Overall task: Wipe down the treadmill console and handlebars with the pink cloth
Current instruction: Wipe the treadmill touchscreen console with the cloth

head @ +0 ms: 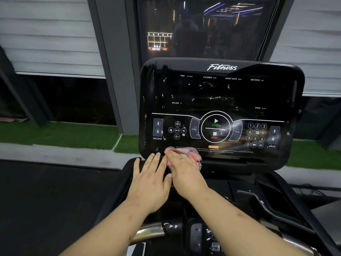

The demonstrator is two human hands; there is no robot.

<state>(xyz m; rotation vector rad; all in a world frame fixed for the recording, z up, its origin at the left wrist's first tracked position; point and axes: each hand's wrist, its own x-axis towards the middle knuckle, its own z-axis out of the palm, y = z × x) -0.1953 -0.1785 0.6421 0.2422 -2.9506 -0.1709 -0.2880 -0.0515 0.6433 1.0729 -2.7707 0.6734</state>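
2 bare hands were in view. The left hand (150, 183) lay flat with its fingers spread, holding nothing, its fingertips at the bottom edge of the treadmill console (221, 100). The right hand (186, 172) was just beside it, thumb side touching, pressed palm-down on 1 pink cloth (192, 153), which sat bunched against the lower left rim of the console below the media buttons. Most of the cloth was covered by the right fingers, so only its top and right edges showed. The console was 1 glossy black panel marked "Fitness", with 2 arrow pairs labelled INCLINE and SPEED, 1 round START/STOP control (215, 128) in the middle and 1 number keypad (256, 135) to the right; the row of small print along its bottom was too blurred to read, and smears or streaks glinted on the dark display area. Of the handlebars, 2 silvery grips showed: 1 (150, 232) near the bottom centre, partly behind the left forearm, and 1 cut off at the lower right corner. A small control pad (196, 237) lay between the forearms, its markings hard to make out. Behind the console stood a dark window (206, 28) with reflected lights, grey slatted blinds (49, 36) on both sides, and a strip of green turf (59, 133) along the floor.
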